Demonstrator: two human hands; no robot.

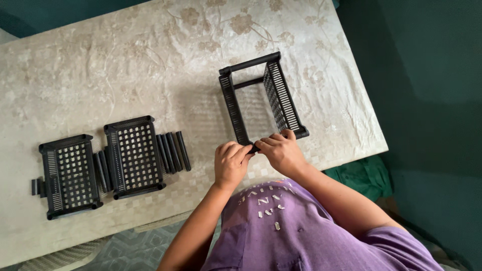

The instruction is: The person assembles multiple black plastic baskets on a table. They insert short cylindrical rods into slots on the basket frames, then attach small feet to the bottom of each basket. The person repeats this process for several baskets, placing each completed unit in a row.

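A black plastic rack frame point(261, 98) with two slatted sides and black rods joining them at the far end stands on the table. My left hand point(231, 163) and my right hand point(282, 149) meet at its near edge. Both are closed around a black rod point(255, 147) at the frame's near end; most of the rod is hidden under my fingers.
Two black perforated shelf trays point(134, 155) point(70, 175) lie at the left on the beige floral tablecloth point(125, 65). Several loose black rods point(173, 150) lie between and beside them. The table's near edge runs just below my hands; a teal wall is at the right.
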